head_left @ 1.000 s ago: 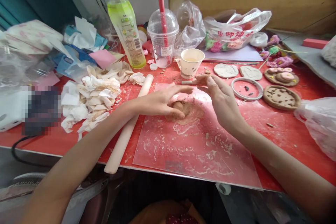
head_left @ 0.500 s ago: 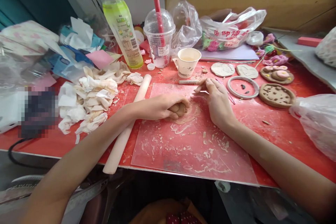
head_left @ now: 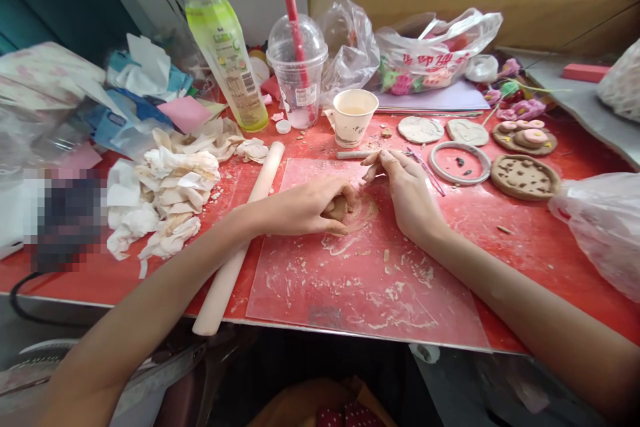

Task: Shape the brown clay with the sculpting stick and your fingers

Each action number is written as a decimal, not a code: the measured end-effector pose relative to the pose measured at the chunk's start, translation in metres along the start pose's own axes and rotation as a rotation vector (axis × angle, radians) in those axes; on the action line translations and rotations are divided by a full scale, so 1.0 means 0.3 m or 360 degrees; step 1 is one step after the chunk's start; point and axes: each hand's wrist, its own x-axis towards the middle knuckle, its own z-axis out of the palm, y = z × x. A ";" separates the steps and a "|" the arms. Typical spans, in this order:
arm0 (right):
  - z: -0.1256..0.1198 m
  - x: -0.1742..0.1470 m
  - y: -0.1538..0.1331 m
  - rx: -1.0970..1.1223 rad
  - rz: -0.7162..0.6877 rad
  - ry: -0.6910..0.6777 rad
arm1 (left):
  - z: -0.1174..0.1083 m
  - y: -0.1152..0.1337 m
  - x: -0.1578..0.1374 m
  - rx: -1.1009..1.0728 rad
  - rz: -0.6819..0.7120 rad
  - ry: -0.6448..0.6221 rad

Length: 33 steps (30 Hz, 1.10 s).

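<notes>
Clay lump: one, brown (head_left: 336, 208), on the clear mat (head_left: 357, 303), toward its far part, beneath the left hand; a smeared patch of clay spreads beside it.
Hands: two, both bare, well inside the mat's edges and apart from each other.
Left hand (head_left: 310, 205): palm down, fingers curled over the clay lump and thumb along its near side, so the grasp is closed around it; the forearm crosses above the rolling pin.
Right hand (head_left: 406, 190): wrist bent, fingers pointing away and leftward, tips drawn narrowly together over the mat's far edge; whether they pinch anything I cannot tell.
Rolling pin: one, pale (head_left: 240, 247), slanting along the mat's left side.
Pale clay discs: two, one left (head_left: 421, 129) and one right (head_left: 467, 133), side by side behind the ring.
Ring: one, grey (head_left: 463, 181), lying flat around small dark bits.
Brown clay pieces: two, right of the ring; the nearer is a speckled disc (head_left: 524, 177), the farther a base with pink shapes (head_left: 524, 138).
Drink containers: three upright on the red surface (head_left: 530, 267): a paper cup (head_left: 354, 120), a domed plastic cup (head_left: 299, 73), a bottle of green liquid (head_left: 225, 60).
</notes>
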 end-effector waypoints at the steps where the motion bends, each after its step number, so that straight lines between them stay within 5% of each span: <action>1: 0.000 0.001 0.002 -0.0010 0.0000 0.0002 | 0.009 0.000 0.003 0.0050 0.0012 0.0040; 18: -0.007 0.007 0.010 -0.0060 -0.0024 -0.0017 | 0.024 -0.017 0.010 0.0154 0.0003 0.0180; 21: -0.008 0.009 0.014 -0.0069 -0.0028 -0.0002 | 0.006 -0.026 0.004 0.0420 0.0083 0.0233; 27: -0.006 0.010 0.006 -0.0183 -0.0074 0.0007 | -0.021 0.007 -0.014 0.1589 0.0043 0.0444; 33: -0.002 0.006 0.007 -0.0204 -0.0086 -0.0002 | 0.024 0.025 -0.013 0.1740 -0.0156 0.0399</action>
